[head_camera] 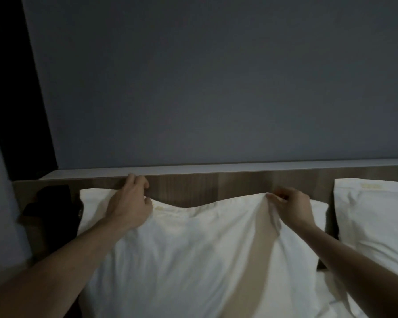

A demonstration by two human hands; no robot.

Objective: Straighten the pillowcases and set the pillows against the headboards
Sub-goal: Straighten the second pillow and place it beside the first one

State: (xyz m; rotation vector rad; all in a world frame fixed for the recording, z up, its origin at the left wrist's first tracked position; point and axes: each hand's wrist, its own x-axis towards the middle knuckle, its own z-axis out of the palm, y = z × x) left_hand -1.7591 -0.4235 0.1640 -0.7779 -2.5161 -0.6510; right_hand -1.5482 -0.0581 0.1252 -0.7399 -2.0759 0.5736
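Gripping pillow [193, 249] top edge, both hands, left hand [129, 203], right hand [292, 207]

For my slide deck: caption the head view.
Both hands, left hand and right hand, pinch a white pillow's top edge at the wooden headboard.

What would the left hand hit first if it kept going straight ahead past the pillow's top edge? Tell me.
Most likely the wooden headboard: the left hand points at it over the pillow, though depth is unclear.

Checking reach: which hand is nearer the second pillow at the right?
Right. The right hand pinches the near pillow just left of the second pillow; the left hand is farther left.
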